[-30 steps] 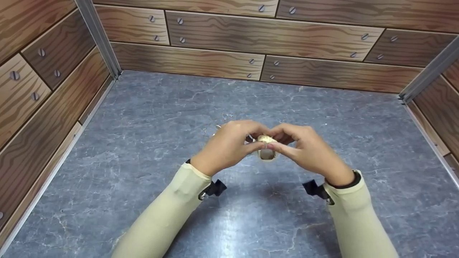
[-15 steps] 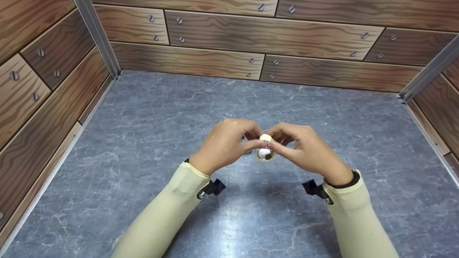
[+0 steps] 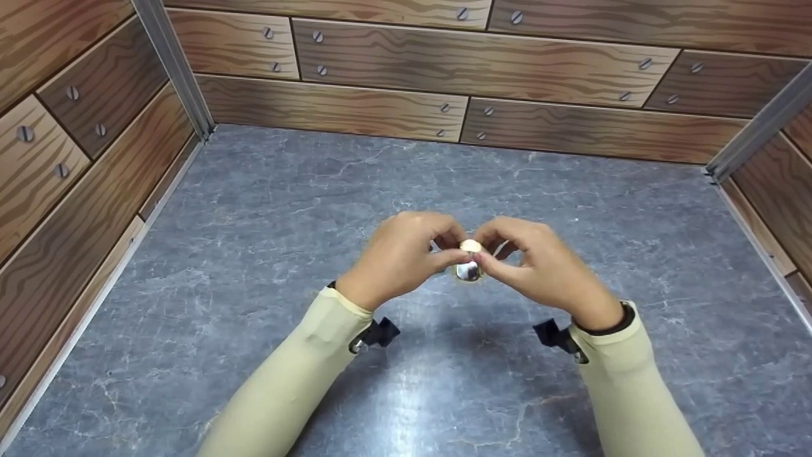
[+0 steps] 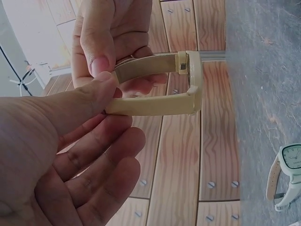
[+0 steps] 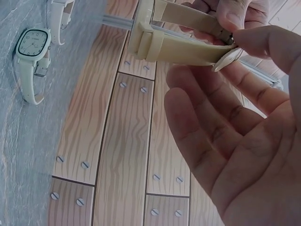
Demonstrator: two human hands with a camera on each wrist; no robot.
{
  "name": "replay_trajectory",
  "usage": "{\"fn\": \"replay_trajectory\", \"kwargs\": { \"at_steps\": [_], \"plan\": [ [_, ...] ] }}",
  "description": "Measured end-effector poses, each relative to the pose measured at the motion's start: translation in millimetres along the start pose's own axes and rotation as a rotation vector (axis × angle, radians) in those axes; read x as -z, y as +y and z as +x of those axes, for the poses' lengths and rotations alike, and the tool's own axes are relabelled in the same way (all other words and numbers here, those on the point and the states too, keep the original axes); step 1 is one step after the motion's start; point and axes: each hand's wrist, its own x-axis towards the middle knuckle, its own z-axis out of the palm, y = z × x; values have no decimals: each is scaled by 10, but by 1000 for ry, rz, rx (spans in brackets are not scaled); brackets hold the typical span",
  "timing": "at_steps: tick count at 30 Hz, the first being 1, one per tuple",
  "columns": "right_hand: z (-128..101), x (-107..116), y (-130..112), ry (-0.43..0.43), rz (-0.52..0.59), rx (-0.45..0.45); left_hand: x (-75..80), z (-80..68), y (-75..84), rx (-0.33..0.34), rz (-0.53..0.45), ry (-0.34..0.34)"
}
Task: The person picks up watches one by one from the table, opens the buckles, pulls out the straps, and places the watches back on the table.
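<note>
Both hands hold up a cream-strapped wristwatch (image 3: 469, 246), its strap bent into a loop. In the left wrist view, the left hand (image 4: 80, 136) pinches the strap at the end opposite the case (image 4: 195, 82), using thumb and forefinger; its other fingers spread loosely below. From the opposite side the right hand (image 5: 249, 122) pinches the same part of the strap between thumb and forefinger. A free strap end (image 5: 227, 59) sticks out beneath the right fingertips. In the head view the left hand (image 3: 403, 257) and right hand (image 3: 539, 266) nearly meet. Their fingers partly hide the buckle area.
On the blue-grey marbled tabletop (image 3: 285, 209) lies a pale watch with a squarish dial (image 5: 34, 44). Beside it is another white watch (image 5: 60, 21), partly cut off. Wood-print panels (image 3: 380, 63) wall in the back and sides. Both wrists carry black camera mounts (image 3: 384, 331).
The wristwatch has tilted slightly, and its lower surface now reflects brightly. The left hand has shifted a little left, then stayed nearly still. The right hand has barely moved.
</note>
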Motion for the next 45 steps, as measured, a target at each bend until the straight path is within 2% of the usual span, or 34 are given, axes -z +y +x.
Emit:
{"fn": "replay_trajectory", "kwargs": {
  "at_steps": [5,10,12,18,21,25,32,39,41,45],
  "plan": [
    [-2,4,-12,13,19,-8,9,3,-12,-20,-44,14],
    [-13,1,-16,33,35,49,22,-7,-19,-38,-41,1],
    [-20,4,-21,39,25,89,28,-12,-25,-68,-2,-12],
    [-34,7,-23,33,-72,171,28,-15,-56,-224,126,-5],
    [-33,-1,-25,27,-88,170,27,-15,-56,-264,146,14],
    [-27,-5,-29,32,-95,180,27,-10,-50,-294,125,29],
    [-23,2,-35,42,25,212,63,-7,-54,-271,-72,26],
    [-8,-5,-33,101,58,273,67,-9,-34,-211,-204,69],
    [-1,-8,-32,105,56,292,74,-14,-31,-192,-210,65],
    [1,-6,-34,89,22,299,98,-34,-20,-196,-74,42]
  ]
}}
